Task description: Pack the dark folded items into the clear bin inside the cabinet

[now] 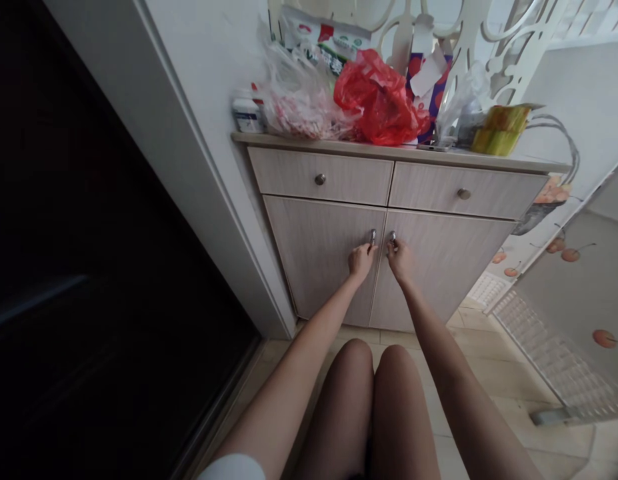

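Note:
A pale wood-grain cabinet stands against the wall, with two shut doors below two drawers. My left hand grips the metal handle of the left door. My right hand grips the metal handle of the right door. Both arms reach forward over my bent knees, which are close to the cabinet front.
On the cabinet top lie a red plastic bag, a clear bag, a small white jar and a yellow-green package. A dark doorway opens on the left. A wall with cherry decals rises on the right above a tiled floor.

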`<state>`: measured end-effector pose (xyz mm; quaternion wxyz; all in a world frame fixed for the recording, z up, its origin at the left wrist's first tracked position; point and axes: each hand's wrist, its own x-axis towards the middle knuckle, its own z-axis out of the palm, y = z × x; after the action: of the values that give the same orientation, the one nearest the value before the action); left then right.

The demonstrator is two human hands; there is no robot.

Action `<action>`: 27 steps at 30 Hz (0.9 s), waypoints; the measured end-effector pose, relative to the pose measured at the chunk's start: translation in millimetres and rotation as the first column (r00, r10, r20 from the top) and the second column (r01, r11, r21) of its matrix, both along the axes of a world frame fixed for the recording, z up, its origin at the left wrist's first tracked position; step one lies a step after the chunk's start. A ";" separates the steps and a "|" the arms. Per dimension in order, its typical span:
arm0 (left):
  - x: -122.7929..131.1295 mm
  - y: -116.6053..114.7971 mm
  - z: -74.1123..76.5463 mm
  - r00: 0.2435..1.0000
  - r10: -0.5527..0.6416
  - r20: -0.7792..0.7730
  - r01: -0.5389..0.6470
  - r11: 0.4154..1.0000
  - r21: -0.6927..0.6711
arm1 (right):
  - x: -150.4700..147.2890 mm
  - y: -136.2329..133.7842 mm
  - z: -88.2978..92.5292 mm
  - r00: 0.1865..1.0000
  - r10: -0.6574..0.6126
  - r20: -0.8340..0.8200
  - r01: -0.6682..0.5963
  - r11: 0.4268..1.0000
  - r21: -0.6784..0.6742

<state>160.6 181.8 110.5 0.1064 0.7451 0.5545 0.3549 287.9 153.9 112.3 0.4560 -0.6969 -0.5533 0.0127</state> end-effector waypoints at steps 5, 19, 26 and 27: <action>3.6 11.1 -1.7 1.000 0.009 -0.019 -0.009 1.000 0.013 | 0.4 8.9 4.0 1.000 -0.010 0.009 0.010 0.999 -0.037; 9.0 21.1 -5.7 1.000 0.003 0.007 -0.003 1.000 0.008 | -2.6 12.1 1.0 0.999 -0.048 -0.005 0.048 0.997 -0.066; -0.2 18.0 21.7 0.994 -0.113 -0.005 0.111 0.978 -0.178 | 15.8 -3.3 11.2 0.997 0.053 -0.055 -0.058 0.993 -0.102; -4.3 14.2 23.3 0.995 -0.100 0.006 0.100 0.977 -0.188 | 19.2 -10.0 9.8 0.991 0.078 -0.109 -0.087 0.992 -0.086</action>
<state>156.3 195.9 133.9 0.1930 0.7593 0.5475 0.2940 307.1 143.9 122.2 0.4516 -0.6918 -0.5557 0.0932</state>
